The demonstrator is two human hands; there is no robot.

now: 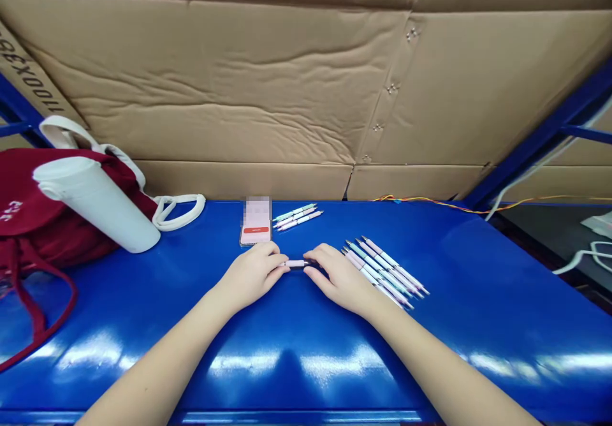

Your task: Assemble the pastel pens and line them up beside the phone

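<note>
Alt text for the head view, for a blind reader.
A left hand and right hand hold a pink pen between them at a blue table. A row of pens lies beside the right hand, a smaller group by a smartphone; left are a tumbler and red bag.

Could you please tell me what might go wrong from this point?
The pen in the left hand, with the right hand's fingertips at its other end, might slip and roll on the smooth, shiny table. The right hand is close beside the row of pens, so a sideways move could knock them out of line. The phone lies just beyond the left hand and could get bumped.
</note>
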